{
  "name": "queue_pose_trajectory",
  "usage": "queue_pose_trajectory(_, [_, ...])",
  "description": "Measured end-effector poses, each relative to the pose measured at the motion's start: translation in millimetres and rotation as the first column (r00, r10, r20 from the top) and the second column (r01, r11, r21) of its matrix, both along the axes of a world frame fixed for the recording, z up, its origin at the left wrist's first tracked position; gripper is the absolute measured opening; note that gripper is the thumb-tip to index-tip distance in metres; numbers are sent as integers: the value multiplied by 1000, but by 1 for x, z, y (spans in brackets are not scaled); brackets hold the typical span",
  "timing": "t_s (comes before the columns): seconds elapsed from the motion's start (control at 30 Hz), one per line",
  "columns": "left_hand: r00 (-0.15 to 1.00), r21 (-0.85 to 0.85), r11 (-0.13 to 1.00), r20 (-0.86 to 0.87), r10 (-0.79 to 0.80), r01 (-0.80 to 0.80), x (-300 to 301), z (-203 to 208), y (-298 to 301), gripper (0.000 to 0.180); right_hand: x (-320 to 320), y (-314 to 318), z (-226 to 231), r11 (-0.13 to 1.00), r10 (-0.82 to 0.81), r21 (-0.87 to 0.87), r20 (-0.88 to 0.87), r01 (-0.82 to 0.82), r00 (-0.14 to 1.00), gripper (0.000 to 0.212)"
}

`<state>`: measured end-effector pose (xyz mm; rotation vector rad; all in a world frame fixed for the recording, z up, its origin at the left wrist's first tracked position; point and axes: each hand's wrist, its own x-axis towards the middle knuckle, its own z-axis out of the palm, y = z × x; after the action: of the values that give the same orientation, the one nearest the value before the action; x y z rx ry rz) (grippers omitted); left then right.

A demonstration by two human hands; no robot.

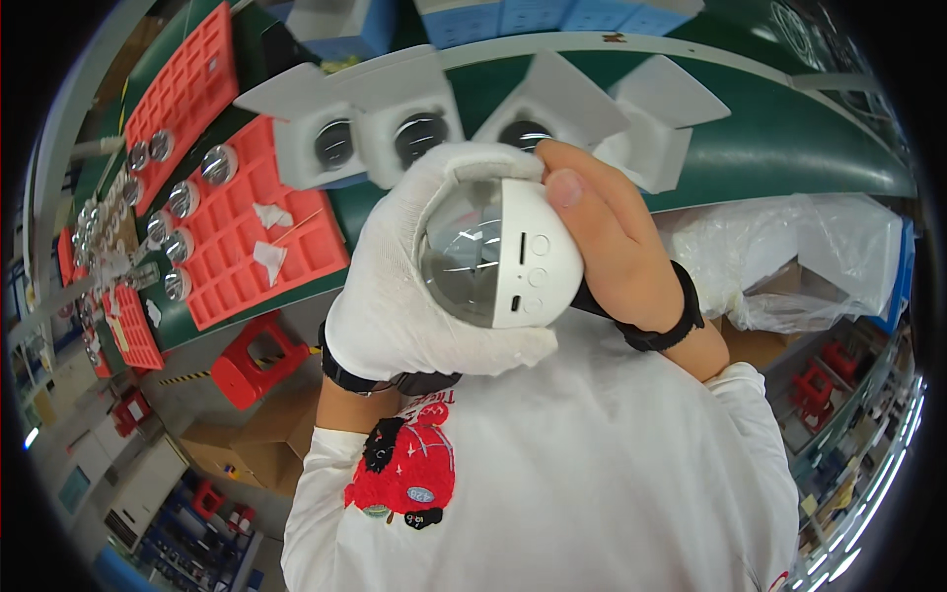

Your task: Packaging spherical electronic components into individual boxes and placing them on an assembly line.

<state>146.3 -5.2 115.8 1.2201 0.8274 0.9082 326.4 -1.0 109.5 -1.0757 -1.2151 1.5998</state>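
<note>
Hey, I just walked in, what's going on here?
A person is holding a round device with a clear dome and a white shell. The gloved left hand is wrapped around the dome side; the bare right hand is at the white shell, seemingly touching it. Beyond, open white boxes stand on a green table, with red trays to the left.
</note>
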Motion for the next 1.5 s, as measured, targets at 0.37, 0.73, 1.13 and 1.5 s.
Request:
queue_pose_trajectory(0.37, [978,-237,967,163,133,-92,-56,-19,-13,80,53,7,-48,699,-690,623,459,350,560,8])
queue_pose_trajectory(0.73, [952,-98,947,14,-307,307,160,-69,45,63,192,-2,-139,885,-425,235,759,402,493,32])
queue_pose_trajectory(1.13, [422,217,820,-906,-33,530,268,-74,68,59,233,-22,-141,878,-469,408,620,252,629,22])
queue_pose_trajectory(1.5, [262,189,695,-965,1,693,267,-118,70,57,223,-27,-148,877,-462,389,519,282,719,23])
